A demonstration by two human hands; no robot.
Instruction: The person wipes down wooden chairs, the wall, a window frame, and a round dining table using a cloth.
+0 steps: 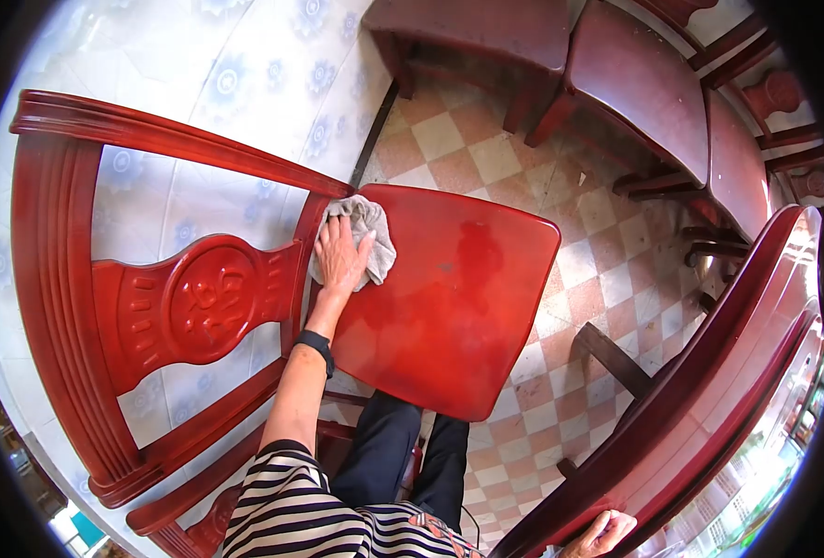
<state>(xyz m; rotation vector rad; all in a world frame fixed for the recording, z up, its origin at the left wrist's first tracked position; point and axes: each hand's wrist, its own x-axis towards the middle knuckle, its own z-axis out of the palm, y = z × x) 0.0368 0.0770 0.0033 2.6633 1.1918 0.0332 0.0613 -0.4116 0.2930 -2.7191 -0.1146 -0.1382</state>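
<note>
Red, glossy wood makes up the chair seat (449, 307), which lies in front of the person with its carved backrest (212, 298) to the left, beside the white tiled wall (235, 65). On the seat's left part, by the backrest, sits a crumpled grey cloth (376, 228). The left hand (340, 256) lies palm down on it, fingers extended and fairly close together, with the cloth spreading out around them. A dark band (315, 346) circles that wrist.

Well apart from it, the right hand (609, 532) is at the near end of the dark red table (681, 400), its fingers curled at the rim; it seems to rest there, though I cannot tell how firmly it grips.

The seat's right and far edges are free, its corners rounded, and damp-looking patches show on its top. Beyond the right edge, checkered floor (607, 279) leaves open room up to the table, partly taken up by a wooden leg (613, 360). More chairs (639, 88) line the far side. At the near edge, the person's dark trousers (379, 446) leave little room.
</note>
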